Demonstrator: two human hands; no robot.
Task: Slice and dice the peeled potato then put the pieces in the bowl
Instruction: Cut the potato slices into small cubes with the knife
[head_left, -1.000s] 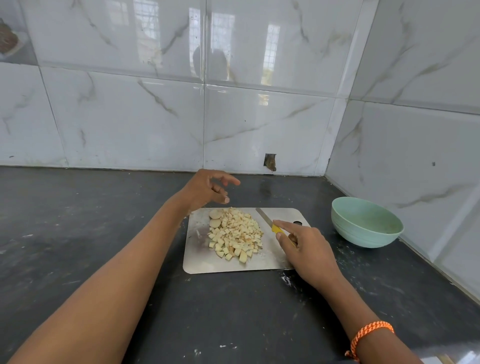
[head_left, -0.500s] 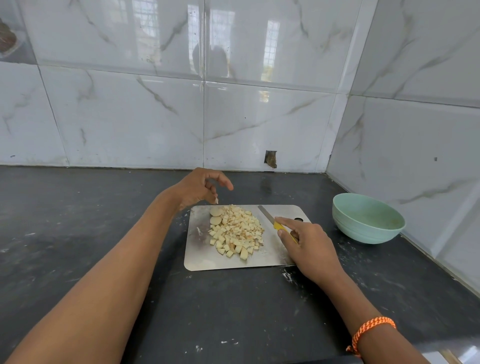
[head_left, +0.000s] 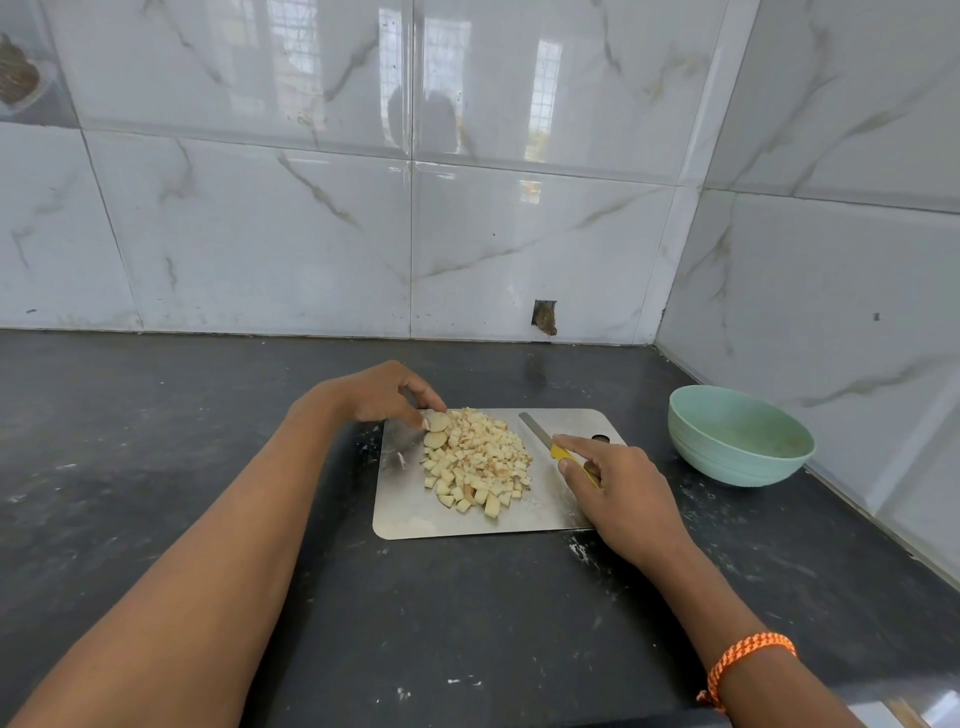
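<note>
Left hand (head_left: 382, 395) pinches a potato slice (head_left: 436, 422) at the diced pile (head_left: 478, 460) on the board (head_left: 410, 512). Right hand (head_left: 618, 486) grips the knife (head_left: 550, 447), its handle mostly hidden. Bowl (head_left: 737, 436) sits apart to the right.

You are working in bright, even daylight. The glossy wall tiles (head_left: 311, 234) are throwing back window reflections as pale glare patches. The dark tabletop (head_left: 156, 441) is staying matte, and your arms are casting only soft, faint shadows. Focus is holding sharp, while the wide lens is bending the tile lines near the edges.
</note>
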